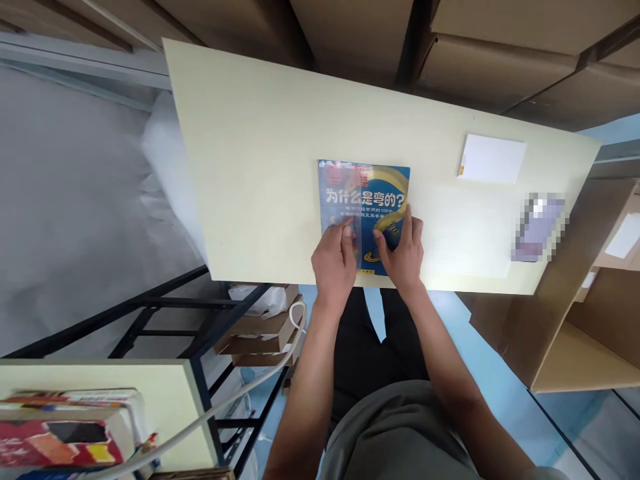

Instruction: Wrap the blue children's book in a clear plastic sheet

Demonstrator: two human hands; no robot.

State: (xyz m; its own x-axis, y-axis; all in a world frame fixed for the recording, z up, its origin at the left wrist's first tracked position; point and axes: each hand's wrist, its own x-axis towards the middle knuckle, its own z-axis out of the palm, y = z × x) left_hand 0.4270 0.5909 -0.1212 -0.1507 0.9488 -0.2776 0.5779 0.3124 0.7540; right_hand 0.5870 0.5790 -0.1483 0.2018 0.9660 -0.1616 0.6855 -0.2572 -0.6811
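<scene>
A blue book [367, 180] with a yellow curved shape and Chinese characters on its cover lies on the pale table near its front edge. Its left part looks paler, as if under a translucent layer with a straight edge down the cover. My left hand [336, 257] is over the book's lower left, fingers curled, index finger and thumb drawn in on the cover; what they pinch, if anything, is hidden. At the lower right, my right hand [405, 253] holds the book's edge, thumb on the cover and fingers along the side.
On the table's right lie a white rectangular pad or box [493, 159] and a blurred-out, phone-shaped item [537, 228]. Cardboard boxes [500, 67] line the back. An open carton [565, 313] stands at right. Books [65, 433] sit on a lower-left shelf, crossed by a white cable [240, 387].
</scene>
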